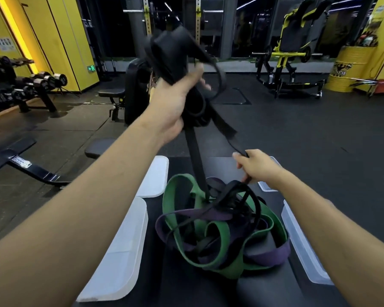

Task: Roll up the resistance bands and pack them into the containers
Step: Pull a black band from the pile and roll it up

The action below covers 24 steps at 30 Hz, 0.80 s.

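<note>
The wide black band is up in the air over the far end of the bench, bunched into loose loops. The left hand is raised and grips that bunch, fingers curled round it. One flat length of the band hangs straight down from the hand into the pile below. The right hand sits lower, just above the pile, and pinches a black strand that runs down from the bunch. The pile lies on the bench between the forearms. It holds one green band and one purple band, tangled with thin black strands; how many bands those strands make up I cannot tell. Four white containers edge the bench, two along its left side and two along its right. The far right one is mostly hidden behind the right hand. Beyond, on the dark gym floor, stand one dumbbell rack at the left, one second bench ahead, one yellow-framed machine and one yellow drum at the right.
</note>
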Available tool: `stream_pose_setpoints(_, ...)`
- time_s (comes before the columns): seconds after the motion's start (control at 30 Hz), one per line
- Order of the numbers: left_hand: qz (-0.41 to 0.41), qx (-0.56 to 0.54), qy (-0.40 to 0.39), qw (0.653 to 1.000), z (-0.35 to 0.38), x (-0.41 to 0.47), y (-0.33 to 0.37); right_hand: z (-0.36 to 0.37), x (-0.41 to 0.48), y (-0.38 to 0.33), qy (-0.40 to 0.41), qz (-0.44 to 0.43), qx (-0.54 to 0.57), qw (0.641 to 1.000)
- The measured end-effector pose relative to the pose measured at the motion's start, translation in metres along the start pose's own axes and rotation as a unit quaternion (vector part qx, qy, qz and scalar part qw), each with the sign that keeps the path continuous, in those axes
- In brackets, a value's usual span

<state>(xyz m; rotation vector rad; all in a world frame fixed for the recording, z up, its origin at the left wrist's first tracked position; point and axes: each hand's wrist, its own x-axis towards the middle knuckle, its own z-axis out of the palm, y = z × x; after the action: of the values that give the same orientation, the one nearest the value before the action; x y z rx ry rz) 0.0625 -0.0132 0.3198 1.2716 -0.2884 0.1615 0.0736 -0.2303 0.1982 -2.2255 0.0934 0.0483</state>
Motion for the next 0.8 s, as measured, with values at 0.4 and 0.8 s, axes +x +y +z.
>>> stream_pose_setpoints(0.4,-0.083,0.111,0.039,0.99,-0.049,-0.013,-0.082,-0.041,-0.006,-0.067,0.069,-0.082,0.377,0.92)
stream_pose_setpoints(0.8,-0.102,0.086,-0.163,0.978,-0.017,-0.024,-0.09,-0.007,0.0,-0.079,-0.051,-0.122,0.183,0.974)
